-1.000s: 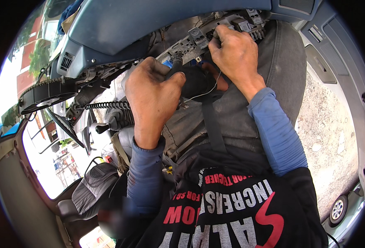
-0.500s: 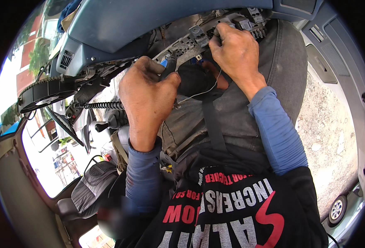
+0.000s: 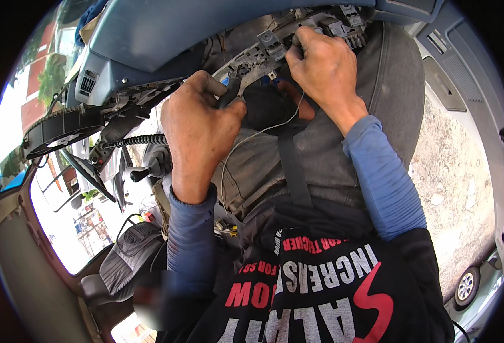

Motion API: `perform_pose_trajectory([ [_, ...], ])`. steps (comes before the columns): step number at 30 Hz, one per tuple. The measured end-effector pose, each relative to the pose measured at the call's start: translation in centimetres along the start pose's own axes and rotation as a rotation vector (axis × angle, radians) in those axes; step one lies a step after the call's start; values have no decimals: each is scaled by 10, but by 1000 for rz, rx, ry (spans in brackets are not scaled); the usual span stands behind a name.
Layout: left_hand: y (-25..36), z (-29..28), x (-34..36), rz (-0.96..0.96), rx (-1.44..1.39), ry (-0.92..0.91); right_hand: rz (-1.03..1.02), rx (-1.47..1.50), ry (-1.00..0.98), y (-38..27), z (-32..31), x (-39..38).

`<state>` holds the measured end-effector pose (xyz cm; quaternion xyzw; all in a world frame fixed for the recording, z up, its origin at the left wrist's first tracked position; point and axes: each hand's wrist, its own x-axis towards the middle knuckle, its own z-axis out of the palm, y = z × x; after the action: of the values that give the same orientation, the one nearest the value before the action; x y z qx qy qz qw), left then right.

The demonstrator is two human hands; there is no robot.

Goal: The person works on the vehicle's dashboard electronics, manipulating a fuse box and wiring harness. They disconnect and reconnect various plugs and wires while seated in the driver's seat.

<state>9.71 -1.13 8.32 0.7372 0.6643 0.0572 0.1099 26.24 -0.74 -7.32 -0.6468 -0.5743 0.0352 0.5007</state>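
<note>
My left hand (image 3: pixel 199 134) is closed around a dark, slim tool-like piece (image 3: pixel 233 87) with a spot of blue beside it; its exact kind is unclear. The piece meets a grey metal rail (image 3: pixel 256 66) below the dashboard. My right hand (image 3: pixel 325 74) is bent in a pinch at the rail's right part, its fingertips partly hidden. Whatever lies between them does not show. Square connector blocks (image 3: pixel 271 43) and more grey fittings (image 3: pixel 338 28) sit along the rail. Past my right fingers, a thin pale wire (image 3: pixel 263 130) loops down over my lap.
The blue-grey dashboard (image 3: pixel 195 34) arches over the rail. To the left are a steering wheel (image 3: pixel 63 128), a coiled black cable (image 3: pixel 140 140) and a gear lever (image 3: pixel 140 173). A dark seat (image 3: pixel 132 257) stands lower left. The open door (image 3: pixel 463 68) is at right, beside concrete ground (image 3: pixel 446 166).
My left hand has shifted slightly left and up, still with the dark piece. My right hand has moved slightly left at the rail. The wire's loop hangs a little differently.
</note>
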Motion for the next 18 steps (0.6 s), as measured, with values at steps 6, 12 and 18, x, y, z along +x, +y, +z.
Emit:
perform_pose_trajectory([
  [6,-3,-3,6,105,106,-52,32,5,-44,-3,-2,0],
  [12,-4,-4,7,83,98,-70,49,-5,-57,-4,-2,-1],
  [18,-5,-8,2,99,111,-69,33,-1,-30,-3,0,0],
])
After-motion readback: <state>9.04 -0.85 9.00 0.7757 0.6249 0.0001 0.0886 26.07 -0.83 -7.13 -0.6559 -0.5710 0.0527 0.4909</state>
